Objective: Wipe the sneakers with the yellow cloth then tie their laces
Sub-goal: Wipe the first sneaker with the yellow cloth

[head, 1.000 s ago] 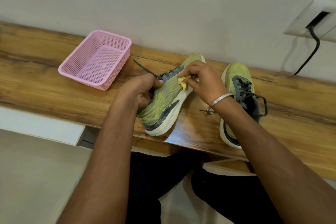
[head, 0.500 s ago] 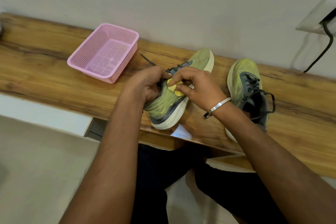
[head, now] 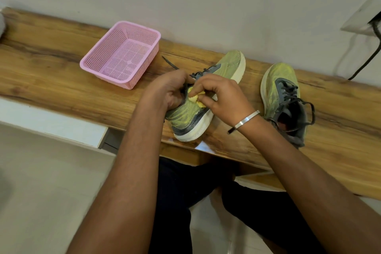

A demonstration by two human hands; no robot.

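Yellow cloth (head: 194,100) bunched in right hand (head: 223,99) fingers, pressed on side of left sneaker (head: 208,97) tilted at shelf (head: 61,80) front edge; left hand (head: 169,90) grips its collar. Second sneaker (head: 283,99) upright, laces loose, nearer right end. Pink basket (head: 121,53) toward back edge

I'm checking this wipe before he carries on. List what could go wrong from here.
1. The left shoe lies tipped on its side with its heel close to the shelf edge; a hard push from the cloth might slide it off.
2. Its loose lace trails toward the pink basket and could snag under the left hand.
3. The right hand holds the cloth bunched small, so patches may get missed.
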